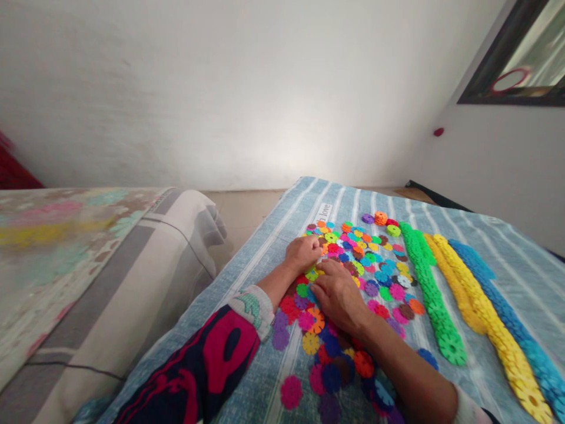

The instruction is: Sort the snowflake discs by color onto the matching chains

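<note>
Many small flat plastic snowflake discs [375, 259] in mixed colours lie scattered on a blue striped cloth [273, 241]. My left hand [302, 252] rests on the pile's left edge, fingers curled closed on something I cannot make out. Just below it, my right hand [339, 296] lies palm down over the discs with its fingers bent toward the left hand; what they hold is hidden. To the right, sorted discs form long rows: a green row [430, 294], a yellow row [477, 294] and a blue row [507, 306].
A grey and white cushion or folded bedding [145, 277] lies left of the cloth, beside a flowery patterned surface [48, 247]. A white wall stands behind, and a dark-framed mirror or window [516, 59] hangs at the upper right.
</note>
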`<state>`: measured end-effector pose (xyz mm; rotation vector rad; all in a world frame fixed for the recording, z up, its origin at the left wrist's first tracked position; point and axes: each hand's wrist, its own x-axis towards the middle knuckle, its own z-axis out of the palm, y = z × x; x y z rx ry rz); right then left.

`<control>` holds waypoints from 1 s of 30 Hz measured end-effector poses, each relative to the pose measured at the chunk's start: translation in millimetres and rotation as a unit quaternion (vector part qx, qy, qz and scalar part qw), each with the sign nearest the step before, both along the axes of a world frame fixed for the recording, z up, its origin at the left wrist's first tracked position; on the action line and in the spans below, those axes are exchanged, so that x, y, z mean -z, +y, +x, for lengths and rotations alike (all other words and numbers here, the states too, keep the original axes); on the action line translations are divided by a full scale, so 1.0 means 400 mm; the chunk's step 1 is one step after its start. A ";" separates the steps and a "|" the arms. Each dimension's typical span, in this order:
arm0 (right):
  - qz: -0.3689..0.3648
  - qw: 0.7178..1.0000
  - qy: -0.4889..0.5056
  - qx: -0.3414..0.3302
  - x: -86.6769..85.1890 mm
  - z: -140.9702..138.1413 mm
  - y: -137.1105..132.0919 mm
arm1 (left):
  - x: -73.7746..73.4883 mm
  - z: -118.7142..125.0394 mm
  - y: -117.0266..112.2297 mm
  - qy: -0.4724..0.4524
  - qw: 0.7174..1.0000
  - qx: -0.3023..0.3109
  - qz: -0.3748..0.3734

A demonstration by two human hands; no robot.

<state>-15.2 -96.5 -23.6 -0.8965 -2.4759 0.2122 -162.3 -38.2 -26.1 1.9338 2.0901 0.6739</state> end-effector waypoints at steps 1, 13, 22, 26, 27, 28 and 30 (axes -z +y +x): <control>-0.001 1.000 0.001 -0.002 0.001 -0.002 0.002 | -0.001 0.000 0.000 -0.001 1.000 0.001 -0.001; -0.018 1.000 -0.013 -0.005 -0.007 0.026 -0.002 | 0.005 0.000 0.001 -0.002 1.000 0.002 0.008; -0.020 0.998 -0.062 0.019 0.001 0.025 -0.023 | 0.008 -0.002 0.001 -0.006 1.000 0.006 0.011; -0.029 0.997 -0.068 0.023 -0.003 0.022 -0.027 | 0.008 -0.002 0.002 -0.008 1.000 0.007 0.014; -0.032 0.997 -0.069 0.022 -0.003 0.020 -0.028 | 0.007 -0.002 0.002 -0.007 1.000 0.006 0.013; -0.036 0.997 -0.068 0.020 -0.002 0.019 -0.028 | 0.006 -0.002 0.001 -0.006 1.000 0.005 0.012; -0.046 0.997 -0.061 0.016 0.002 0.017 -0.027 | 0.003 -0.002 0.000 -0.004 1.000 0.005 0.010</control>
